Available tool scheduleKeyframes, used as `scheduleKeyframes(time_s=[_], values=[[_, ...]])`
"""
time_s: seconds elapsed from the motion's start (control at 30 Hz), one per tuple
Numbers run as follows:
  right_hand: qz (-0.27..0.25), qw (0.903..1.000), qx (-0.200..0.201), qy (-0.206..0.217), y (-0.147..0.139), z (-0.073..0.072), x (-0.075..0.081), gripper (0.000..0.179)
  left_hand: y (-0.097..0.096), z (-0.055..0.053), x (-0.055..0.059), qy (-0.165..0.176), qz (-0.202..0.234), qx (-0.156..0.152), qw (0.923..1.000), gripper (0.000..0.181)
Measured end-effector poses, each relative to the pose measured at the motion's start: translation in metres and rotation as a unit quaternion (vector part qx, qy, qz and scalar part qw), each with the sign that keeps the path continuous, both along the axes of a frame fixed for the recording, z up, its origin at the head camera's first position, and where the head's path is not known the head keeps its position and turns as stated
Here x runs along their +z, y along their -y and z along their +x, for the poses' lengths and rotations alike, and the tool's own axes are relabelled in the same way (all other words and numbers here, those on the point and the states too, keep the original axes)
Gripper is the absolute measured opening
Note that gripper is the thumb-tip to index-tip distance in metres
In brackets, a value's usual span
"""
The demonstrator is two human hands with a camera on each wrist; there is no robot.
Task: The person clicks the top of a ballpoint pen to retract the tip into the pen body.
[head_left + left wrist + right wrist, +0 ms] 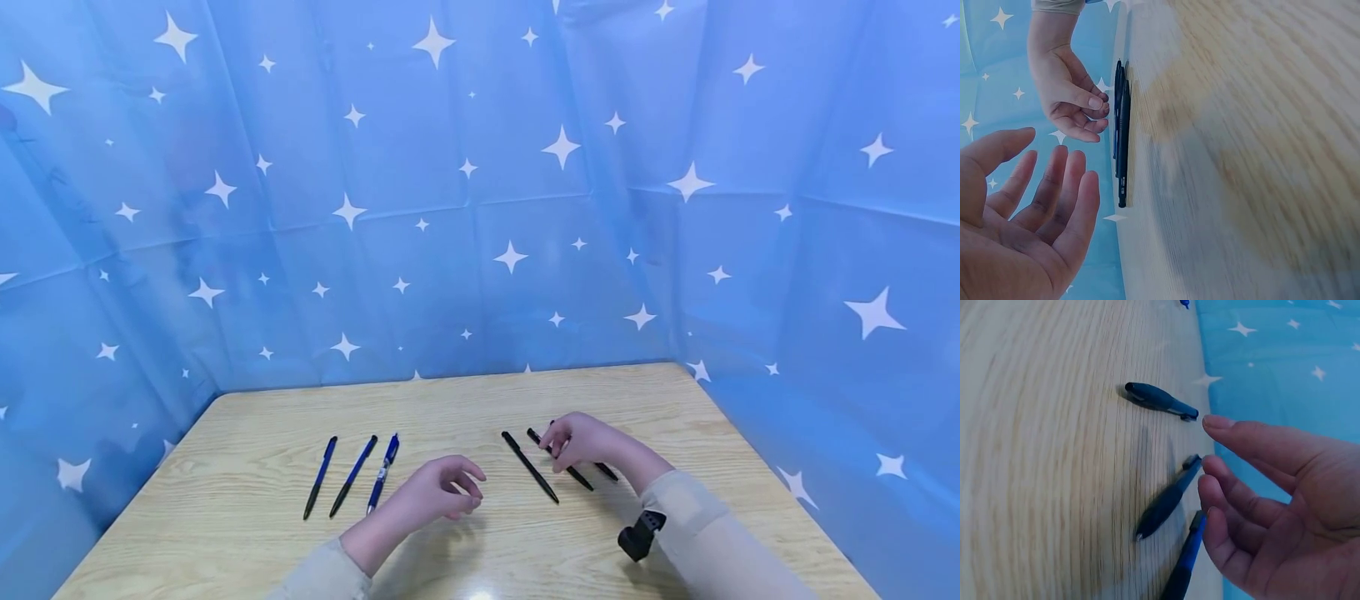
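Black pens (530, 467) seem at reaching step: right hand (583, 439) near, left hand (431, 492) apart, both loose, empty; next probably needs pinching.

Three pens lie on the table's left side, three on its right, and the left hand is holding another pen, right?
No, the left hand is empty, as the left wrist view shows. Three pens lie on the table's left side, three more pens on its right.
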State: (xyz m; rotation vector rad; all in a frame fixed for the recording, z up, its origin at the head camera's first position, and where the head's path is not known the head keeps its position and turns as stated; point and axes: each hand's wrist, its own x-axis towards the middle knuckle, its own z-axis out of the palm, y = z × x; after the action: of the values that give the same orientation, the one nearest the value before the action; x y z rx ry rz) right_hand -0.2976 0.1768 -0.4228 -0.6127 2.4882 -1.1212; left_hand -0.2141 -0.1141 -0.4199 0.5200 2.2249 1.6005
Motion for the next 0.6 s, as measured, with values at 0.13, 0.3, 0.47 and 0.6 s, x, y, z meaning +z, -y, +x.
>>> scheduleKeyframes(time_s=[0.13, 0.3, 0.47, 0.6], values=[[0.004, 0.9997, -0.02, -0.01, -0.0013, 0.0004, -0.002, 0.035, -0.0026, -0.0013, -0.0017, -0.004, 0.004, -0.002, 1.0, 0.03], [0.024, 0.9988, -0.036, -0.023, 0.0013, 0.002, -0.0071, 0.038, -0.0054, -0.002, -0.0015, -0.003, 0.008, -0.008, 0.9999, 0.031], [0.044, 0.9978, -0.04, -0.03, 0.0045, 0.0036, -0.0088, 0.039, -0.0082, -0.0039, -0.0041, -0.01, 0.008, -0.008, 0.9999, 0.03], [0.056, 0.9975, -0.034, -0.028, 0.0054, 0.0044, -0.0088, 0.039, -0.0085, -0.0051, -0.0083, -0.008, 0.012, -0.004, 0.9999, 0.028]])
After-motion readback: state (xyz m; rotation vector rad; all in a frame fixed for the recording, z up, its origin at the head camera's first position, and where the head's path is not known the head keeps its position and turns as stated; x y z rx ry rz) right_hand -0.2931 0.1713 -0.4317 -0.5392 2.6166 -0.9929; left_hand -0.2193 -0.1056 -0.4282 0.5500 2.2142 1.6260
